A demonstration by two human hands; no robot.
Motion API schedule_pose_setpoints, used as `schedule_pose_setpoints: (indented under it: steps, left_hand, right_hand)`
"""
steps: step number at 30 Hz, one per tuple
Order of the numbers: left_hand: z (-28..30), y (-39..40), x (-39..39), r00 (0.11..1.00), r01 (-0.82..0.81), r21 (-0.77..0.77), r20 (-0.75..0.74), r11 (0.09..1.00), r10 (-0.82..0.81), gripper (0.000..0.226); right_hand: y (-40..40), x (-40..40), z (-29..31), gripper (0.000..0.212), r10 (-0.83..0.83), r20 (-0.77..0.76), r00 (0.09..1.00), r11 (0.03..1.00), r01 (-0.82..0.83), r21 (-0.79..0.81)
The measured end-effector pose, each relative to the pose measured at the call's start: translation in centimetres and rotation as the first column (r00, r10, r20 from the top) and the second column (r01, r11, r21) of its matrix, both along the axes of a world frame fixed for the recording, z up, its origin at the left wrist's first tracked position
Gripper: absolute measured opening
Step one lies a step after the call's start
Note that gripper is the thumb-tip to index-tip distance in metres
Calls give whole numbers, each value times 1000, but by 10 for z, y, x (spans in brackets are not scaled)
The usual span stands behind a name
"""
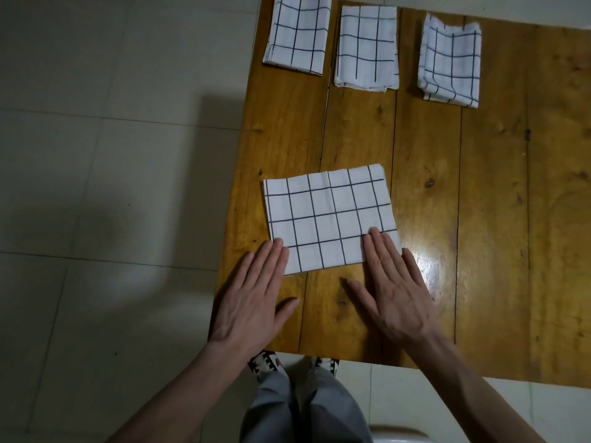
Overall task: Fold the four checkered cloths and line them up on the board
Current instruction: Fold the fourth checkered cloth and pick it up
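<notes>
Three folded white cloths with dark checks lie in a row at the far end of the wooden board (479,203): a left cloth (295,33), a middle cloth (367,47) and a right cloth (451,60). A fourth checkered cloth (329,215), folded into a wide rectangle, lies near the board's front left. My left hand (252,295) lies flat with its fingertips on the cloth's near left corner. My right hand (393,289) lies flat with straight fingers pressing the near right corner.
The board's left edge runs just beside the fourth cloth, with pale tiled floor (112,187) beyond it. The right half of the board is bare wood with a bright glare spot. My legs and patterned shoes (265,364) stand below the front edge.
</notes>
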State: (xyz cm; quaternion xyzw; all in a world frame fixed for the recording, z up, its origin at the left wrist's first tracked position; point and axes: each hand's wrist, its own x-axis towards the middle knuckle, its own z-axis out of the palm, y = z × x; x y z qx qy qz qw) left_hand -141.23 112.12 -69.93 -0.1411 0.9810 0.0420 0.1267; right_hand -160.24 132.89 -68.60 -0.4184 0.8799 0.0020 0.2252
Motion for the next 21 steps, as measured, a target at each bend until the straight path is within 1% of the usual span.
schedule_pose_setpoints:
  steps: [2,4,6,7,9,11,14,17,21]
  left_hand:
    - [1,2,-3,999,-53,-4,-8,999,53,87]
    - [4,5,-8,989,-147,-10,-32,989,146,88]
    - [6,12,-14,981,-178,-1,-78,984,177,83]
    - [6,18,-17,982,-150,15,-111,989,150,79]
    - [6,33,-23,984,-43,45,-168,998,50,73]
    - [3,46,-25,987,38,45,-157,998,-31,70]
    - [-2,50,-23,995,23,44,-98,999,-18,72]
    - [-5,46,-20,995,36,72,-97,997,-29,73]
    - [-3,34,-10,998,10,99,-70,995,-3,75]
  right_hand:
    - [-4,9,3,84,-24,-15,1000,1000,24,-19]
    - [-8,20,6,83,-44,-66,997,999,42,-34]
    - [-11,31,7,78,-53,-117,992,997,46,-60]
    - [-13,35,7,76,-44,-123,991,996,34,-83]
    - [-16,44,5,70,18,-102,995,990,-32,-138]
    - [-19,51,0,66,102,-64,993,981,-111,-161]
    - [-19,53,-6,68,154,-43,987,978,-158,-139]
    - [-16,47,-7,73,170,-38,985,976,-174,-133]
    - [-2,37,-6,78,134,-43,990,986,-138,-95]
